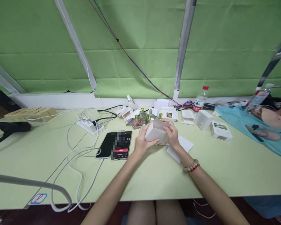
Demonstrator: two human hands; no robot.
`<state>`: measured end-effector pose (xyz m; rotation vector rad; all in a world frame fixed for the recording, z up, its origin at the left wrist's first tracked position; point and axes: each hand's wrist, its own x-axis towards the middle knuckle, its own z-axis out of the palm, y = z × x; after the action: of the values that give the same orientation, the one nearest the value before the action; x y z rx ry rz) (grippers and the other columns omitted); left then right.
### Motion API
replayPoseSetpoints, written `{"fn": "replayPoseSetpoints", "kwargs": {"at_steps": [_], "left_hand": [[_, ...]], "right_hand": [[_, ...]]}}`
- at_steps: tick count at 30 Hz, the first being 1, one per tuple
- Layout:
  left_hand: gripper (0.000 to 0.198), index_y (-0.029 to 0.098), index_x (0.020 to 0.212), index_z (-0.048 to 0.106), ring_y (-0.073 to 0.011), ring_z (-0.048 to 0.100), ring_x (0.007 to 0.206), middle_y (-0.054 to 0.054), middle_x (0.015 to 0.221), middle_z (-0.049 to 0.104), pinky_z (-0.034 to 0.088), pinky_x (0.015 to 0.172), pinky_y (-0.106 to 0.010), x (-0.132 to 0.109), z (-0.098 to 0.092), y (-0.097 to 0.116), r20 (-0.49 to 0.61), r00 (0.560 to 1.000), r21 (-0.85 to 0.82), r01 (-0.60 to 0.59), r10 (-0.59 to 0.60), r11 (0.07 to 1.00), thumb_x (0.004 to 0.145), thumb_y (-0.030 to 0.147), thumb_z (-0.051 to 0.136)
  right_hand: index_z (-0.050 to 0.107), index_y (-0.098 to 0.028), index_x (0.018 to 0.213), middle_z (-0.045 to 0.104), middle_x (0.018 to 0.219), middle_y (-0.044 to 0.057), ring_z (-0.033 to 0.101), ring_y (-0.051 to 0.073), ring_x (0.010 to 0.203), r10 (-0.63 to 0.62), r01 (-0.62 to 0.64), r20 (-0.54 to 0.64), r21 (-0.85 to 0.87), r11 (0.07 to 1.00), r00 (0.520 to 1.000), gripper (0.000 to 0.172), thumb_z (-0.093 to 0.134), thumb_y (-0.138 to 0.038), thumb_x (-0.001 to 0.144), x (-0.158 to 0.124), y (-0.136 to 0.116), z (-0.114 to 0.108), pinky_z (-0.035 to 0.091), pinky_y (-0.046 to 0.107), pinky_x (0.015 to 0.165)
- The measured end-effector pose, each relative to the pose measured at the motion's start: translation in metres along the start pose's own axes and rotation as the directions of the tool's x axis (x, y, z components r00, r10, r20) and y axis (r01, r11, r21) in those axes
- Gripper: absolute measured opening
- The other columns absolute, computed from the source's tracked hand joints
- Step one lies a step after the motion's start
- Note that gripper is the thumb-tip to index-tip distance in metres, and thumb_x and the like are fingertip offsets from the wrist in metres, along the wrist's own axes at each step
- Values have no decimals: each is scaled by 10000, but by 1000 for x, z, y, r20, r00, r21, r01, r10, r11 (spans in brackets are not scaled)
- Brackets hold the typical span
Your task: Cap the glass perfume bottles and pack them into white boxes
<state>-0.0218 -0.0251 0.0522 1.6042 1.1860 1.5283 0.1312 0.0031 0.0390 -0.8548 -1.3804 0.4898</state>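
Note:
A small white carton (155,131) is held up above the table, with an open flap at its top. My left hand (142,140) grips it from the left, the thumb along its lower front. The fingers of my right hand (171,132) pinch its upper right edge. Beneath and to the right of my right hand, a white sheet (184,146) lies flat. Just behind the carton stand several small glass bottles with gold caps, one with pinkish contents (137,123). Part of this group is hidden by the carton and my hands.
Two phones (123,147) and looped white cables lie left, near a power strip (90,126). Folded cartons (128,112) sit behind. At right are a red-capped bottle (200,99), white boxes (221,131) and a blue cloth (239,120). A grey bar (30,182) crosses the lower left.

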Motion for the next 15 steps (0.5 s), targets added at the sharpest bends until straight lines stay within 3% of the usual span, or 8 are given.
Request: {"fn": "replayPoseSetpoints", "kwargs": {"at_steps": [5,9,12,15], "left_hand": [[613,263,1041,623,-259,530,1105,-53,1113,593,431,913,-301,-1,0,-6,11,999,26,-51,51,998,470,233,844],[493,260,1013,621,-243,553,1049,-55,1072,587,449,885,-310,-2,-1,-6,38,994,104,-110,106,988,558,298,807],[477,270,1035,617,-249,544,1079,-61,1114,577,446,900,-315,-6,-1,-1,18,989,159,-146,145,976,594,327,788],[464,275,1091,603,-252,536,1105,-71,1159,568,437,913,-313,-11,1,2,-30,984,182,-165,173,969,652,319,748]], "right_hand": [[671,-206,785,652,1043,74,544,246,1095,-11,10,-10,-33,999,1000,238,489,-352,829,-1,0,0,412,426,966],[666,-201,945,637,1080,88,541,229,1100,-42,41,-27,-34,999,999,333,399,-393,890,-4,-4,3,402,418,977],[572,-209,1182,571,1213,99,503,227,1163,-88,88,-57,-11,996,994,420,350,-430,902,-7,-4,6,375,432,1008],[467,-205,1286,485,1309,128,474,252,1205,-97,99,-83,21,995,992,517,347,-500,879,-11,0,8,399,446,986]]}}
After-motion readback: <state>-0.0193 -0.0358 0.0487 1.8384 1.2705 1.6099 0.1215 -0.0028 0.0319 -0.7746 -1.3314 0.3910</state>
